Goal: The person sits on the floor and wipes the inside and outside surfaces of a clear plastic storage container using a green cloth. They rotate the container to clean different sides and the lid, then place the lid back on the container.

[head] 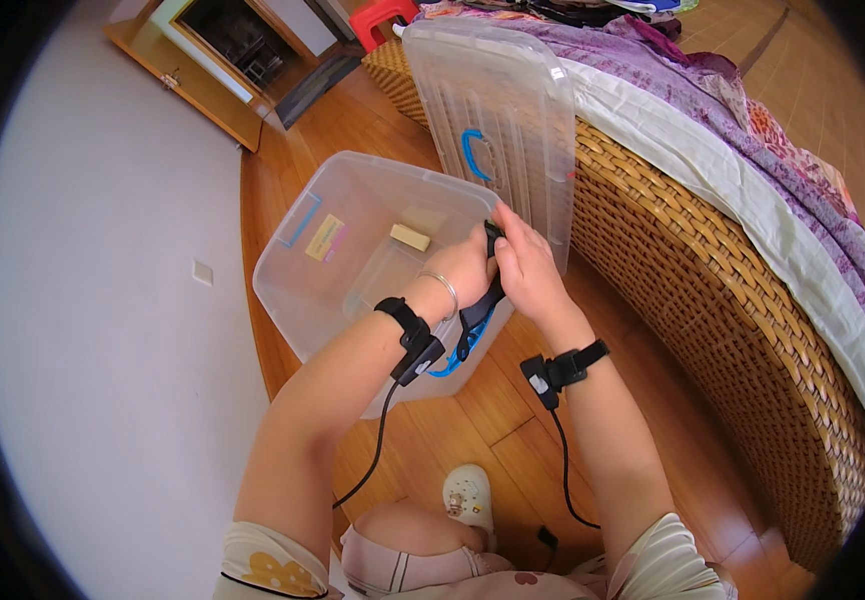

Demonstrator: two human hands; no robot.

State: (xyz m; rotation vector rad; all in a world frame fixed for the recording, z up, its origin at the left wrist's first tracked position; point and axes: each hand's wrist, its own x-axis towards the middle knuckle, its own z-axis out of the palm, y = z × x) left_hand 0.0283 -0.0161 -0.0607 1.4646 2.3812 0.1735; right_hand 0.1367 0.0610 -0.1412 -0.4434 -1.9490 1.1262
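Observation:
My left hand (466,266) is closed around a black strap-like item (480,306) at the right rim of a clear plastic storage bin (372,300). My right hand (528,270) lies against the item's other side, fingers extended and close to my left hand. The item's lower end hangs over the bin's blue handle (470,351); its exact kind is hard to tell. Inside the bin a small pale yellow block (410,237) rests near the far side, and a label with writing is on the wall. The bin's clear lid (492,97) leans upright against the woven bed base.
A woven rattan bed base (687,277) with purple patterned bedding (665,97) curves along the right. A white wall (117,300) runs on the left. Beyond are an open door (192,82), a dark mat (320,86) and a red plastic stool (380,22). Cables hang from both wrist devices.

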